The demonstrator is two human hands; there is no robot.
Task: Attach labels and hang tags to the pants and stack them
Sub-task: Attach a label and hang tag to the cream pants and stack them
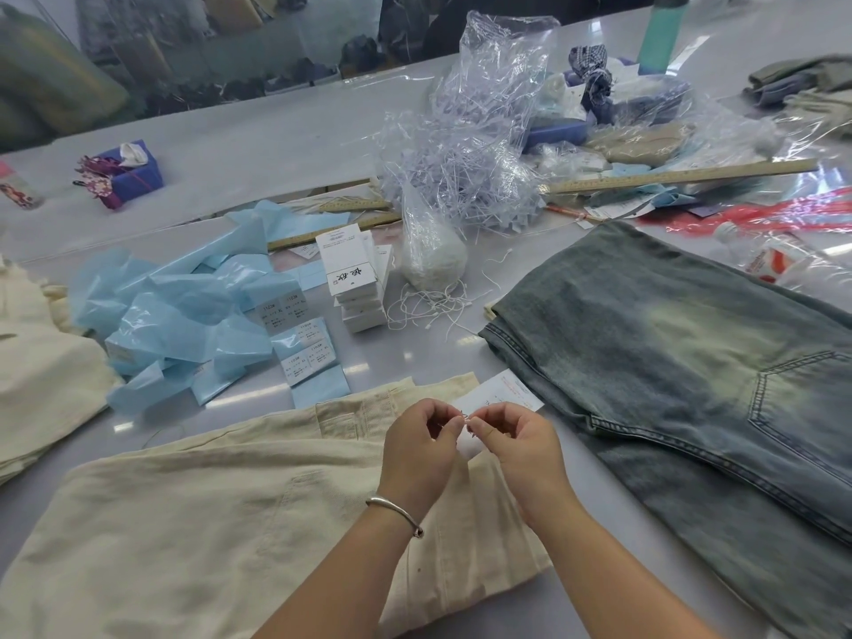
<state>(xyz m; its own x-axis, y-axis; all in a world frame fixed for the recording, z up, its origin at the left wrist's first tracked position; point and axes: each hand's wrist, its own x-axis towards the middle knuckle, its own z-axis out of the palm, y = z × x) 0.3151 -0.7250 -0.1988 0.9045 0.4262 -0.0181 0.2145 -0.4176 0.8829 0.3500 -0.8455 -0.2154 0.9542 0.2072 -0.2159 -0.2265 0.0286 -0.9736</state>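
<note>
My left hand and right hand pinched a small pin fingertip to fingertip, directly above the cream pants waistband, white tag just beyond.

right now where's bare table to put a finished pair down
Bare table runs along the far left, behind the blue bags and beside the purple box. A narrow strip lies between the cream pants and the jeans. The middle, around the hang tag stack and plastic fasteners, is crowded.
</note>
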